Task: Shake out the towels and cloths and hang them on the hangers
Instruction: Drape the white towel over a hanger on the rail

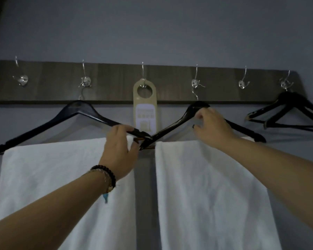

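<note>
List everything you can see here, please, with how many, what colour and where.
Wall: one, grey-blue, behind everything.
Hook board: one, dark wood, across the wall.
Metal hooks: six, silver, along the board.
Door-hanger tag: one, beige, on the third hook from the left.
Hangers: at least four, black; two carry towels, the rest are bunched at far right.
Towels: two, white, draped side by side.
Bracelets: dark beads and cord, left wrist.
Hands: left hand grips the left hanger's end; right hand on the second hanger.

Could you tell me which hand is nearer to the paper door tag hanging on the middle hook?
Left. The left hand grips the hanger end just below the door tag; the right hand holds the neighbouring hanger, further off to the tag's right.
</note>
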Action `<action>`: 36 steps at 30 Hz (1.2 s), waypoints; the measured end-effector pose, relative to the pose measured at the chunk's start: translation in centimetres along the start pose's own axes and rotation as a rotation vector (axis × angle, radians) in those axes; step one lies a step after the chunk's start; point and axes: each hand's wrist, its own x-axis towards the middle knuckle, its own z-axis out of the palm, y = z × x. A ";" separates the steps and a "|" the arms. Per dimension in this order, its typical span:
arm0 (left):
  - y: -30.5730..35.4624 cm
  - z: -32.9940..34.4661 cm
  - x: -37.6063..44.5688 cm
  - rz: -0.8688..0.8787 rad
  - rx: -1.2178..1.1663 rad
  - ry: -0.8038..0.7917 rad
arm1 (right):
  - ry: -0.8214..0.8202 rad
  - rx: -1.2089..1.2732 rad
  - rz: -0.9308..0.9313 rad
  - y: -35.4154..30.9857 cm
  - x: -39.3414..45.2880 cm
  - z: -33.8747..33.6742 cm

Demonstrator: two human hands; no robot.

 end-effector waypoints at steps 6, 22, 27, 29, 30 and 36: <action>5.3 6.6 1.1 0.007 0.114 -0.179 | 0.006 -0.059 0.214 8.7 0.6 -2.1; 7.3 8.7 -8.5 -0.040 0.119 -0.371 | -0.212 0.072 0.022 10.9 -10.6 -4.1; 10.0 2.6 -16.7 -0.023 0.015 -0.453 | -0.283 0.232 0.031 4.8 -20.5 -7.3; 10.6 -0.7 -20.5 -0.040 0.002 -0.509 | -0.321 0.265 0.042 1.8 -24.7 -8.6; 10.6 -2.4 -22.4 -0.049 0.000 -0.542 | -0.345 0.283 0.052 0.2 -26.8 -9.2; 9.4 -11.7 -35.9 -0.083 -0.016 -0.727 | -0.558 0.278 0.133 -8.7 -39.1 -11.8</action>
